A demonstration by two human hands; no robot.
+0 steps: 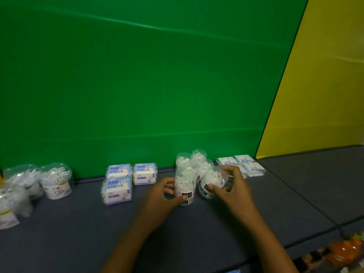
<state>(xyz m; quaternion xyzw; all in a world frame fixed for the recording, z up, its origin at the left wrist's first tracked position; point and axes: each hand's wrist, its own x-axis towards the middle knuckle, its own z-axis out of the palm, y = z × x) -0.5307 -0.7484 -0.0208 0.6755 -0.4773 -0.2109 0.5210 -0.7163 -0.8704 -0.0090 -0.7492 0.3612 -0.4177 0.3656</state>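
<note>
Several clear plastic jars of white floss picks stand in a cluster on a dark grey surface [177, 233]. My left hand [167, 196] grips the front jar [186, 189], which has a black label and stands upright. My right hand [234, 186] holds a second jar [211, 181] just to its right, tilted toward the left. Three more jars [194, 160] stand behind these two, close to the green backdrop.
Three blue-and-white wrapped packs [118, 186] lie left of the jars. Larger clear tubs of floss picks [56, 180] stand at the far left. Flat white packs [246, 164] lie at the back right. A green backdrop and a yellow wall rise behind. Orange items [344, 251] sit at lower right.
</note>
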